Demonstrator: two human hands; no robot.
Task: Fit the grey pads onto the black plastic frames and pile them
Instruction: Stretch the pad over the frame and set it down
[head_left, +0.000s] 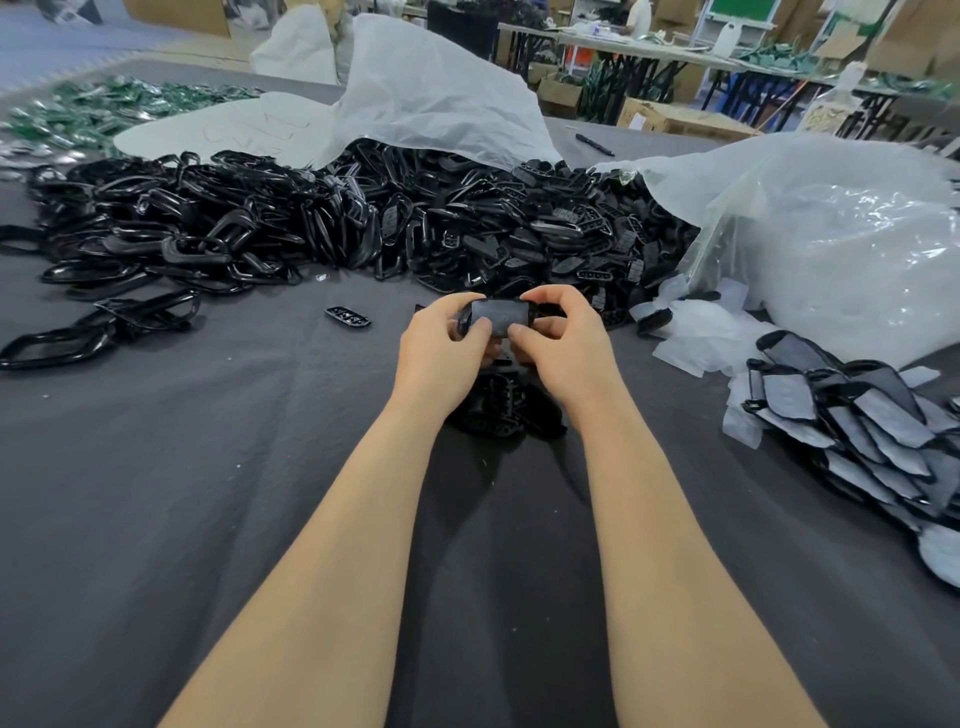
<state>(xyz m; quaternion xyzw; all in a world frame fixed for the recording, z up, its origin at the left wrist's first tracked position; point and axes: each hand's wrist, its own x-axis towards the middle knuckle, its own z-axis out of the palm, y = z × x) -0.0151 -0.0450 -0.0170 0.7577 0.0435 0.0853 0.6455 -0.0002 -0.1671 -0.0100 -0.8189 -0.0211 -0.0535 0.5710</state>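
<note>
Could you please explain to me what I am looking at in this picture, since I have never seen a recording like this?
There is no machine here: the single picture comes from a camera worn on a person's head, looking forward and down along both bare forearms. The left hand and right hand together pinch one small dark piece, apparently a grey pad on a black frame. Below the hands lies a small pile of black parts. Behind them a big heap of black frames lies partly under a white sack. To the right lie grey pads beside a clear plastic bag. Everything rests on a table covered in grey cloth.
</note>
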